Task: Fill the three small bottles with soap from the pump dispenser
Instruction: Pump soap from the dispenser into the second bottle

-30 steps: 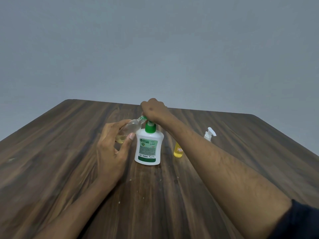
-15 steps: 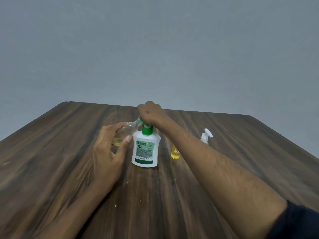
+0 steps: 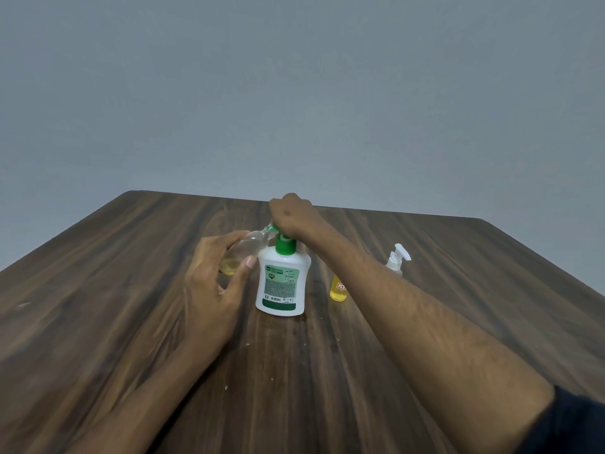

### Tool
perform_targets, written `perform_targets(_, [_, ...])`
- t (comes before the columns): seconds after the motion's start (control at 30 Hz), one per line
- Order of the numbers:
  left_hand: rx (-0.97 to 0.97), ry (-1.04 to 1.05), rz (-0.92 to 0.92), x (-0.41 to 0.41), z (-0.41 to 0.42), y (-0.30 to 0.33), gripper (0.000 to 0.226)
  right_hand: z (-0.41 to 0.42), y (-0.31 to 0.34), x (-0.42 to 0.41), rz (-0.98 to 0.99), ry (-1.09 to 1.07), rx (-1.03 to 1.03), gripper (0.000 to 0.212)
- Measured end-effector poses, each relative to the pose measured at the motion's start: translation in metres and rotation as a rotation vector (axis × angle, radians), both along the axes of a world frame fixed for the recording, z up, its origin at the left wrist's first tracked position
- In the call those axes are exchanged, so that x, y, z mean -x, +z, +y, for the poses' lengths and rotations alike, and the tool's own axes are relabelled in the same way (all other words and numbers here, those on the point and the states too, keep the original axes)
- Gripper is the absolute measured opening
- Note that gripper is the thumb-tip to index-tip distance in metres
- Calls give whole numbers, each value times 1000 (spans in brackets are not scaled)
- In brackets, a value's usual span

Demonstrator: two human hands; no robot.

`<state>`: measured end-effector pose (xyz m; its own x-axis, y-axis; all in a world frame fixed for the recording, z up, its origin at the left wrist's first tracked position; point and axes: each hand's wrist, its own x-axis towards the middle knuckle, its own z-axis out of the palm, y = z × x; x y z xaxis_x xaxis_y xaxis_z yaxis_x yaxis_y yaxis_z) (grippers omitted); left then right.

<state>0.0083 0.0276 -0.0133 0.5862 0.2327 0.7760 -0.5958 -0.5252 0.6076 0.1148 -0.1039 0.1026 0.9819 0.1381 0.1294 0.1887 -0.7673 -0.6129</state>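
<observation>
Fingers of the left hand (image 3: pixel 212 283) are curling round a small clear bottle (image 3: pixel 244 249), tilting it so its mouth is meeting the green spout; a little yellowish soap is pooling at its low end. The bottle is looking light, thin-walled and likely slick, so gripping round the belly, as now, seems wiser than pinching the neck. Just to its right the pump dispenser (image 3: pixel 282 283) is standing upright on the wooden table (image 3: pixel 98 290), squat and probably stable. The right hand (image 3: pixel 291 216) is bearing down on the pump head, its fingers bent over it, though how tightly I cannot tell. Further right, a yellow-filled bottle (image 3: pixel 338 289) is standing partly behind the forearm, and a bottle with a white sprayer (image 3: pixel 396 260) beyond it. Both are sitting close to the right forearm; open room is lying to the left and towards the near edge.
</observation>
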Motion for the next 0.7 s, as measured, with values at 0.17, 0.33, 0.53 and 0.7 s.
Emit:
perform_targets(0.17, [-13,-1,2,-2,-1,-1,32,0,-3,0,-1,-3,6,26])
perform_targets(0.33, [-6,12,-15,0,0,1,31,2,4,5,-9,-2,-28,25])
perform_targets(0.53, [-11,1,-10,0,0,0,32,1,2,3,25,8,-20,28])
perform_targets(0.7, [-11,-2,-18,-1,0,0,31,0,1,4,4,12,-19,25])
